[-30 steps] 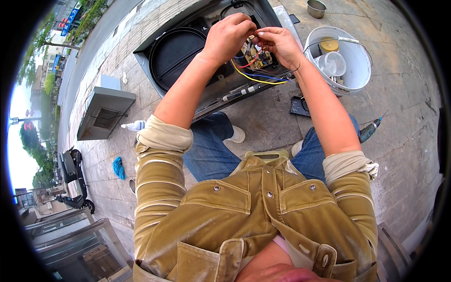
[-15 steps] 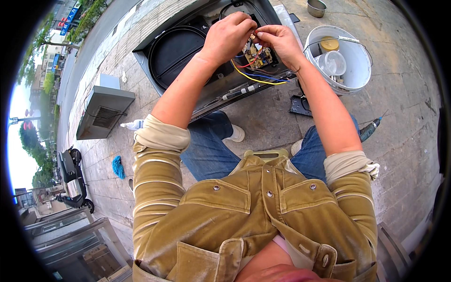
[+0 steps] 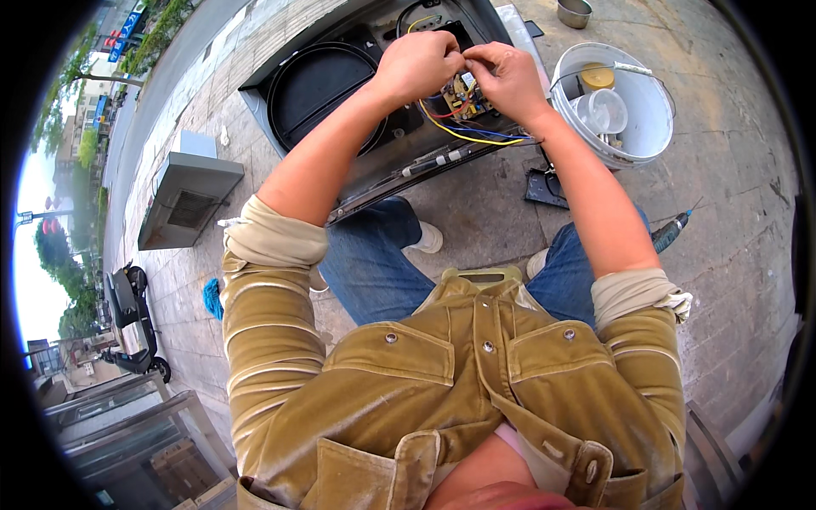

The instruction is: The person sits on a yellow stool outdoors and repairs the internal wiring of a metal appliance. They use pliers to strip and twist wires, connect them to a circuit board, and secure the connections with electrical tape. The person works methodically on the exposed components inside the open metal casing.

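My left hand and my right hand meet above a circuit board inside an open dark metal appliance housing. Fingertips of both are pinched together on something small, too hidden to make out. Yellow, blue and red wires run from beside the board toward the housing's near right edge. A round black recess fills the housing's left part. Under my right wrist, a small dark part lies on the pavement.
Right of the housing stand a white bucket holding containers and a metal pot. A cordless tool lies by my right knee. Leftward are a grey metal box, a blue cloth, a parked scooter and a road.
My left hand has shifted slightly down and right, with that forearm and sleeve lower and further left. More of a yellow wire shows above it. Both hands remain pinched.
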Demonstrator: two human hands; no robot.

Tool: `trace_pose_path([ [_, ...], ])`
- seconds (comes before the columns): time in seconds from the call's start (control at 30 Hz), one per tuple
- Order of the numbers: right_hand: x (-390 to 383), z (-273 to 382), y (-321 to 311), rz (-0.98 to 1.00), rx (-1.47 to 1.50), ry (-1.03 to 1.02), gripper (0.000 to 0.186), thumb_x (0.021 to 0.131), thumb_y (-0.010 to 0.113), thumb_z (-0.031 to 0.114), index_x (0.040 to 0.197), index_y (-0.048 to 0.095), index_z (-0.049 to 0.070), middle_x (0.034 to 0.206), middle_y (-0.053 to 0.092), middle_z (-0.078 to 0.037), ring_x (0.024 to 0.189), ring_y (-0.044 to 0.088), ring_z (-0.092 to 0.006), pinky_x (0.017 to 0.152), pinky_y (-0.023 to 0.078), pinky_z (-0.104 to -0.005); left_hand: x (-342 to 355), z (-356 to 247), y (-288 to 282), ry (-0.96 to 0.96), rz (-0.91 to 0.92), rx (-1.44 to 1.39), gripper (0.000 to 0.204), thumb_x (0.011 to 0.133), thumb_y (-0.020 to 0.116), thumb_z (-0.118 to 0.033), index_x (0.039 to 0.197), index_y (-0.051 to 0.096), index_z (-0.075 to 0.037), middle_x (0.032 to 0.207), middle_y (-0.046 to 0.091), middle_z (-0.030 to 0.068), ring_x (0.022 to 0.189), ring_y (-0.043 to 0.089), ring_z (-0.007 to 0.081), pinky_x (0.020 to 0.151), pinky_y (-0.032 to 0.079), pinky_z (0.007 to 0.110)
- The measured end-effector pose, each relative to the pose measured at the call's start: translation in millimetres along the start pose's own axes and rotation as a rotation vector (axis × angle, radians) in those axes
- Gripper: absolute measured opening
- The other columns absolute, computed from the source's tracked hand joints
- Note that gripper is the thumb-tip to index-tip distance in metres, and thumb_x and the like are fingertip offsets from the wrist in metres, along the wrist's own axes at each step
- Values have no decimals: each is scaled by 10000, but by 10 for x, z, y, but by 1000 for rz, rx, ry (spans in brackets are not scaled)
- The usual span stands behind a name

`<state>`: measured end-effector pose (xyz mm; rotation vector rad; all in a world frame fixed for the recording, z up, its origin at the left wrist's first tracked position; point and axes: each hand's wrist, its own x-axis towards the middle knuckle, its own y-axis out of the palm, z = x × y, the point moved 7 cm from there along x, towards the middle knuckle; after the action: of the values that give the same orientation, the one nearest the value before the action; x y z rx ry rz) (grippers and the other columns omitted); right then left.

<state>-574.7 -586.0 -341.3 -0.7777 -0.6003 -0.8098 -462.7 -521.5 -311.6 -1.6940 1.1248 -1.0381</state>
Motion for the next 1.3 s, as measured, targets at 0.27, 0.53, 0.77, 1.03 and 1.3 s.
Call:
trace_pose_path([
  [0.27, -54, -80, -2, 39, 186, 137, 112, 836, 640, 55, 915, 698, 0, 816, 695, -108, 742, 665, -215, 692, 519, -301, -111, 190, 49, -351, 310, -742, 218, 927, 600, -234, 977, 678, -37, 766, 581, -30, 629, 484, 38, 577, 410, 187],
  [0.53, -84, -246, 94, 83, 520, 331, 140, 865, 639, 72, 959, 698, -13, 840, 721, -102, 771, 677, -122, 703, 516, -250, -267, -388, -221, 707, -247, 451, 187, 826, 675, -172, 985, 643, -78, 888, 635, 58, 802, 643, 249, 679, 520, 344],
  [0.77, -56, 92, -76, 35, -12, -71, 133, 840, 645, 73, 948, 706, 26, 847, 687, -122, 783, 669, -248, 702, 520, -315, -190, 204, 295, -559, 395, -1007, 171, 920, 571, -192, 848, 662, -68, 750, 620, -12, 596, 499, 33, 570, 432, 185],
  [1.03, -93, -259, 95, 171, 494, 342, 159, 912, 610, 100, 996, 686, -12, 863, 703, -58, 815, 649, -116, 745, 503, -257, -276, -379, -383, 651, -299, 376, 208, 823, 678, -164, 1017, 644, -96, 927, 636, 25, 799, 638, 198, 685, 531, 298],
  [1.3, -109, -251, 116, 235, 495, 361, 157, 906, 608, 95, 992, 686, -12, 866, 702, -54, 811, 639, -109, 750, 503, -259, -230, -327, -219, 557, -189, 196, 95, 843, 651, -172, 903, 651, -98, 788, 615, 24, 754, 643, 201, 647, 512, 304],
])
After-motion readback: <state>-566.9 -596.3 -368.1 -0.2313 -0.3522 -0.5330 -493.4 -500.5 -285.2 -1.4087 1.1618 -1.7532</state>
